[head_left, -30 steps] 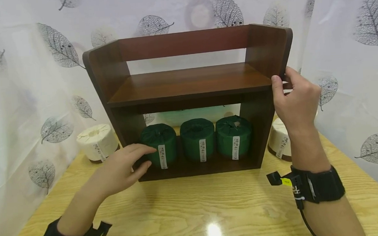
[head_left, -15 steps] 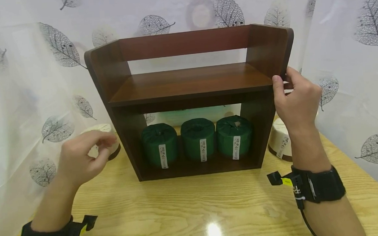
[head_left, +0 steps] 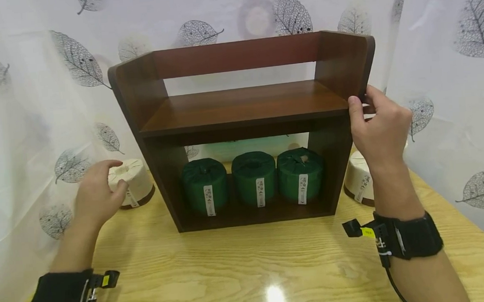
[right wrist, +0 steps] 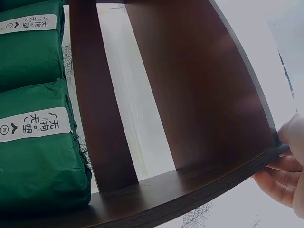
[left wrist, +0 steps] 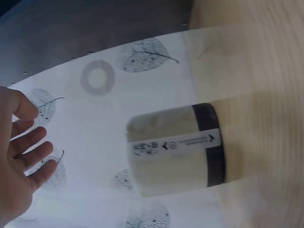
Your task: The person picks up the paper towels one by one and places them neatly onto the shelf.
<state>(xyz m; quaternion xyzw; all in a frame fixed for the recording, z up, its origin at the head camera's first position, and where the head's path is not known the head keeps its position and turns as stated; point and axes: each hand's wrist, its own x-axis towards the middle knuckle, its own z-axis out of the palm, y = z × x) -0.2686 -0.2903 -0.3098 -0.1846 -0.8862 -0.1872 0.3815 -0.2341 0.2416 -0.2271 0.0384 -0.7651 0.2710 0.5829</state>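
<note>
A dark brown two-tier wooden shelf stands on the table. My right hand grips the edge of its right side panel, thumb in front and fingers behind, as the right wrist view also shows through the hand's fingers. Left of the shelf is a cream-wrapped toilet roll with a brown base band. Beside that roll hovers my left hand, thumb and fingers parted. In the left wrist view a gap separates the hand from the cream roll. Three green-wrapped rolls sit upright on the lower tier.
Another cream roll stands right of the shelf, partly hidden by the panel and my right arm. A white curtain with leaf prints hangs behind and at both sides. The light wooden table extends in front.
My left hand has drawn away from the leftmost green roll and moved left to the cream roll, its fingers parting. The right hand keeps its grip on the shelf panel.
</note>
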